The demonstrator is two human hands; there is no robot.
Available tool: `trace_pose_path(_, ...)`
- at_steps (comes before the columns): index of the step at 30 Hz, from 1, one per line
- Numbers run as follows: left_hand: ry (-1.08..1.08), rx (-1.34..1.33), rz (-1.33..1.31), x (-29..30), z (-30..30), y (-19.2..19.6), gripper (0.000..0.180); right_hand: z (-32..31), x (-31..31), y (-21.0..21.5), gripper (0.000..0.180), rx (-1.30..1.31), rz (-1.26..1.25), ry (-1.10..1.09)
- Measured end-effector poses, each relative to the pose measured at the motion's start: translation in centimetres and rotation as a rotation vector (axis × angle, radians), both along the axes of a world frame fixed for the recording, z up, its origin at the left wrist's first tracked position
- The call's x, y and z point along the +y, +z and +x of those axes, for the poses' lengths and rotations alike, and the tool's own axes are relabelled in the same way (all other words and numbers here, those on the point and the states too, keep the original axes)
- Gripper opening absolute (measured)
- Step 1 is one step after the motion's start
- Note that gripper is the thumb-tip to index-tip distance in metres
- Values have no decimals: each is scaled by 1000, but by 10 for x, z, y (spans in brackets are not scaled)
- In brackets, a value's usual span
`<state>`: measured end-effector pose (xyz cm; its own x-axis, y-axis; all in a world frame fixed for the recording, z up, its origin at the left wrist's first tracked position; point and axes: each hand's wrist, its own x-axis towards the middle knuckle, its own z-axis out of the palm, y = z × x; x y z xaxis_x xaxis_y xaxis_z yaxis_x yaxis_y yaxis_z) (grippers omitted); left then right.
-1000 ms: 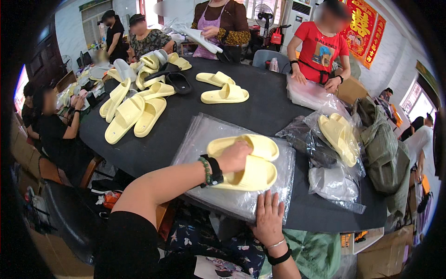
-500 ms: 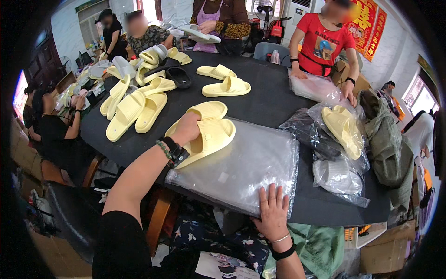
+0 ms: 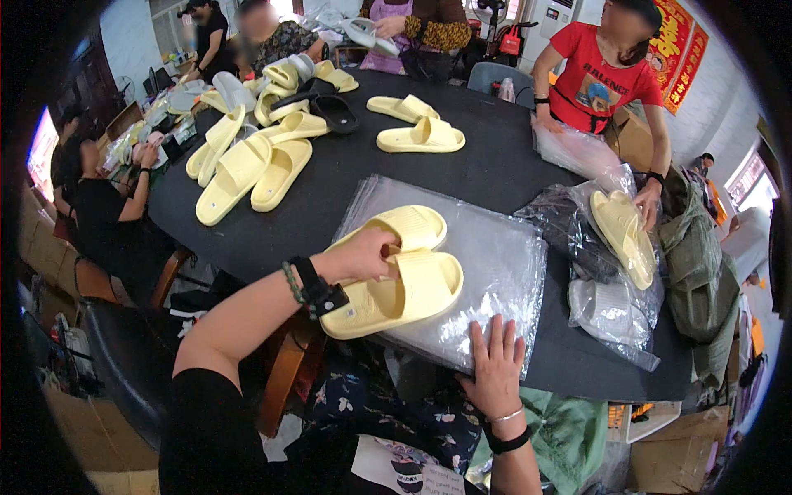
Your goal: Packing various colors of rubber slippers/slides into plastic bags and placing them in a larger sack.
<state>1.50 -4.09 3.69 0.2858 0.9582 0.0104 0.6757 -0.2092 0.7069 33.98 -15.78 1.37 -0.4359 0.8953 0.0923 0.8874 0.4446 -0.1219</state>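
A pair of pale yellow slide slippers (image 3: pixel 429 285) lies side by side over a stack of clear plastic bags (image 3: pixel 495 247). My left hand (image 3: pixel 363 254) is closed on the pair, its fingers curled at the straps between the two. My right hand (image 3: pixel 496 363) rests flat, fingers spread, on the near right edge of the bag stack. Beyond the stack lies another yellow pair (image 3: pixel 422 137), one slipper behind the other. To the left is a heap of yellow, grey and black slippers (image 3: pixel 235 177).
Bagged yellow slippers (image 3: pixel 623 235) and a bagged white slipper (image 3: pixel 598 305) lie at the right of the black table (image 3: pixel 272 239). Across it, a person in red (image 3: pixel 598 82) handles plastic bags (image 3: pixel 577 150). Other people work behind and at the left. A wooden chair (image 3: pixel 289 371) stands below the near edge.
My left hand has moved the yellow pair rightward, farther over the bag stack. My right hand stays flat on the bags. The person in red has shifted a hand to the bagged slippers.
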Motion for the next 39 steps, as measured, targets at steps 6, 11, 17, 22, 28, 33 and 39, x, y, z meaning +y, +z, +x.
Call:
trace_pose_path(6,-32,25,-25,-5,0,5,52,0,0,3,107,-22,-5,-21)
trace_pose_path(11,77,-464,-355,-8,-10,15,44,1,1,-1,108,-47,-8,-22)
trace_pose_path(17,245,-623,-257,-6,-34,17,33,-3,3,-2,106,-18,-19,-26)
trace_pose_path(22,39,-128,11,-13,-36,10,49,-4,2,-1,107,-51,-39,-28)
trace_pose_path(28,-25,88,308,-5,17,-16,33,4,-2,-2,109,-69,-57,-41)
trace_pose_path(33,-2,98,371,-6,9,-24,18,-2,-2,-1,109,-95,-85,-25)
trace_pose_path(39,-6,235,192,-18,-30,13,9,-5,-1,-1,110,-76,-74,-30)
